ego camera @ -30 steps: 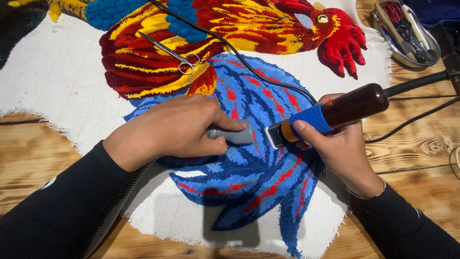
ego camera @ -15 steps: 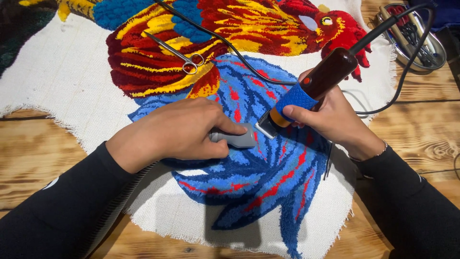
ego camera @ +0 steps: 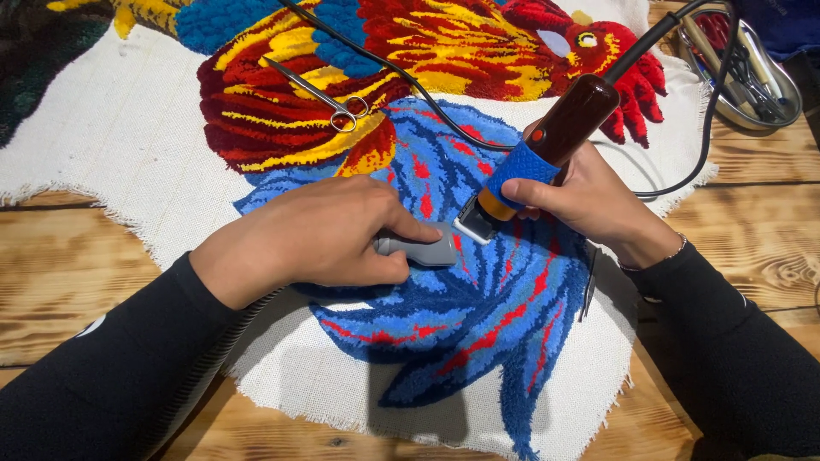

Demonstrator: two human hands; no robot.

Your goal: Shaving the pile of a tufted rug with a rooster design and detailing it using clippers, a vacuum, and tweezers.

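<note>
The right hand (ego camera: 598,201) has swung the brown-handled trimmer (ego camera: 534,158) from lying nearly level, tail pointing right, to standing steeply with its tail toward the far right; its cord (ego camera: 683,94) now loops up over the metal tray (ego camera: 790,107)

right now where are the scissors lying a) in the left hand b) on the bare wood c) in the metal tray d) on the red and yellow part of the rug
d: the scissors lie on the red and yellow pile of the tufted rug, apart from both hands; the left hand holds a grey nozzle instead.
</note>
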